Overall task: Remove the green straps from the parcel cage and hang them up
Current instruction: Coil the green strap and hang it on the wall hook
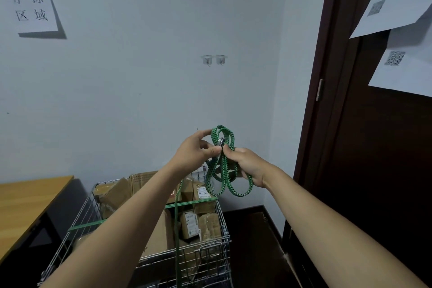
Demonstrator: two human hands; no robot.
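A coiled green strap (223,172) with a metal hook end hangs in loops in front of the wall. My right hand (249,165) grips the bundle at its middle. My left hand (197,149) pinches the strap's upper loop and metal end beside it. A loose tail of the strap drops from my hands into the wire parcel cage (223,222). A second green strap (87,225) stretches across the cage top, over the cardboard parcels. Two small wall hooks (214,59) sit on the wall above my hands.
A wooden table (25,201) stands left of the cage. A dark brown door (378,147) with paper sheets fills the right side. A paper sign (28,0) hangs on the wall at upper left. Dark floor lies to the cage's right.
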